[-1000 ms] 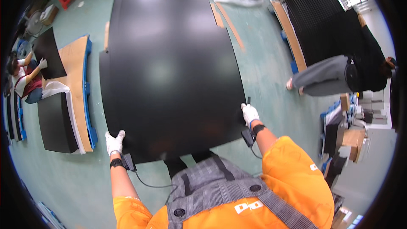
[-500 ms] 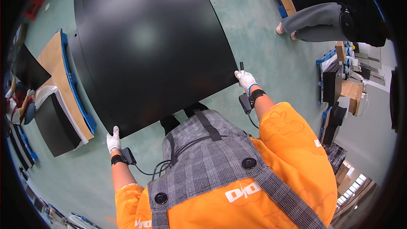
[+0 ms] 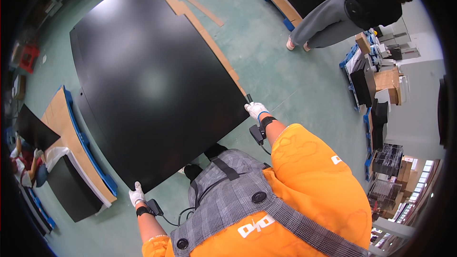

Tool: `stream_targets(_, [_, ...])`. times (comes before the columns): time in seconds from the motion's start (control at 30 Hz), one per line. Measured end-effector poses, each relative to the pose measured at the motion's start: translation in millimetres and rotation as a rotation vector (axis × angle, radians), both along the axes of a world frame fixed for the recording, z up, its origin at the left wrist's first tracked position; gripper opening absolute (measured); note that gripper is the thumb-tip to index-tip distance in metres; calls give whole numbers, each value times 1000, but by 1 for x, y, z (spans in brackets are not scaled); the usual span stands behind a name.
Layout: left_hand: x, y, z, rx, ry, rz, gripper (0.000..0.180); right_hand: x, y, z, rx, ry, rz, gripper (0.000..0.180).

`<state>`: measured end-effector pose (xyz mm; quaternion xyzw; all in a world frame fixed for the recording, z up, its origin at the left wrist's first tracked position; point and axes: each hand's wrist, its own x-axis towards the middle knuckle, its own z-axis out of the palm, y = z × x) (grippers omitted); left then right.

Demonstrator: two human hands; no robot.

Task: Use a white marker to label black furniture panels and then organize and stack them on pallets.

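Observation:
A large black panel [image 3: 157,100] with a smooth, slightly glossy face stretches out in front of me. My left hand [image 3: 137,194], in a white glove, grips its near left corner with the thumb on top. At the near right corner my right hand [image 3: 256,110], gloved in white too, is closed on the edge. The fingers beneath the panel are hidden on both sides. A short dark rod [image 3: 249,98] sticks up beside my right hand; I cannot tell what it belongs to. Both wrists carry black straps with small dark boxes and cables.
Brown cardboard [image 3: 209,38] shows along the panel's far right edge. On the left, a blue pallet [image 3: 90,147] bears cardboard and a dark panel [image 3: 74,188], with a person [image 3: 31,166] beyond. Another person [image 3: 333,16] stands at upper right by a pallet. Red stools [image 3: 29,58] stand far left.
The panel's far end and the cardboard beside it have come into view. My hands, still gripping the panel, appear lower in the picture. The person at upper right leans differently.

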<state>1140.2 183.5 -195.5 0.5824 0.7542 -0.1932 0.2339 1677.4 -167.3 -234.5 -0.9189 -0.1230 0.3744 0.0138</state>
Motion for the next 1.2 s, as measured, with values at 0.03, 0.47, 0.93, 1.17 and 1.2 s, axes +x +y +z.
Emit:
stream_targets(0.03, [-1, -2, 0, 70, -36, -8, 88, 6, -7, -17, -17, 1, 34, 54])
stream_targets(0.47, [40, -16, 25, 28, 25, -252, 65, 10, 32, 73, -99, 196, 150, 50])
stream_targets(0.93, [12, -69, 61, -113, -243, -723, 60, -81, -27, 78, -66, 4, -214, 38])
stream_targets(1.17, [-137, -137, 75, -127, -278, -464, 52, -211, 8, 88, 116, 202, 191, 34])
stream_targets(1.2, [-171, -147, 73, -121, -275, -405, 52, -234, 20, 93, 140, 190, 292, 33])
